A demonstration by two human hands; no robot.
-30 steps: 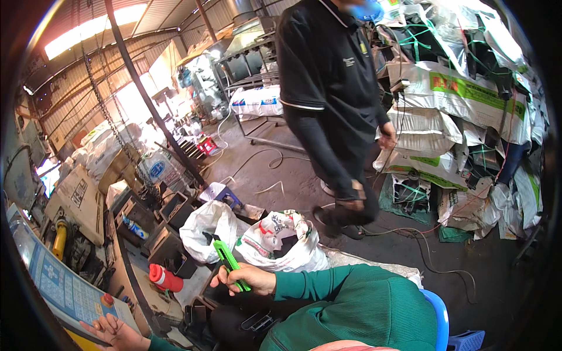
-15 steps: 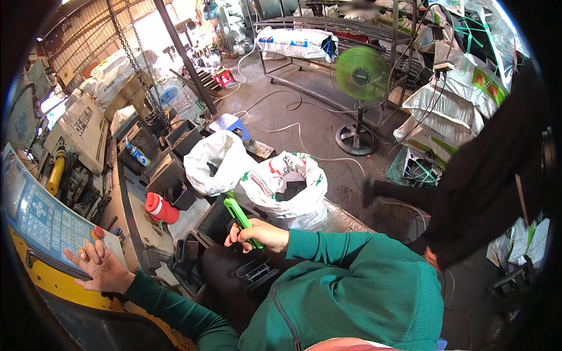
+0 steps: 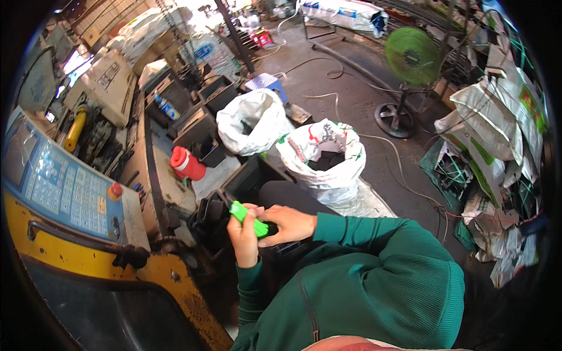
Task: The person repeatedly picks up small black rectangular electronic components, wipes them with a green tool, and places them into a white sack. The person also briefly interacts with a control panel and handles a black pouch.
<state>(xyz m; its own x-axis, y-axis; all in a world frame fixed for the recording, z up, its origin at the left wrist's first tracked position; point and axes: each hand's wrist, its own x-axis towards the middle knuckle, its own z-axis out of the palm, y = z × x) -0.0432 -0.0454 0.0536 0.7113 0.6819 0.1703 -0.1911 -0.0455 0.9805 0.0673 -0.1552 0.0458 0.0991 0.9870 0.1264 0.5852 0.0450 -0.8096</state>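
Note:
My left hand point(image 3: 244, 237) and my right hand point(image 3: 288, 224) meet in front of my lap, both closed on a bright green box cutter point(image 3: 240, 211). Its dark narrow end points away toward the upper left. The left fingers and thumb wrap its forward part, while the right hand grips the rear. My fingers hide some of the green body. Beneath and beside the hands lie black plastic parts point(image 3: 212, 221), partly covered and hard to make out.
A control panel point(image 3: 64, 190) with a red knob point(image 3: 115, 190) stands left. Beyond my hands are a red jug point(image 3: 187, 164), dark bins point(image 3: 256, 174) and two white sacks point(image 3: 249, 120), point(image 3: 325, 169). A green fan point(image 3: 411, 57) and a cable on the floor are farther right.
My left hand has come from the control panel to the box cutter and closed on it. The view has shifted, and the dark-clothed person at the right is no longer seen.

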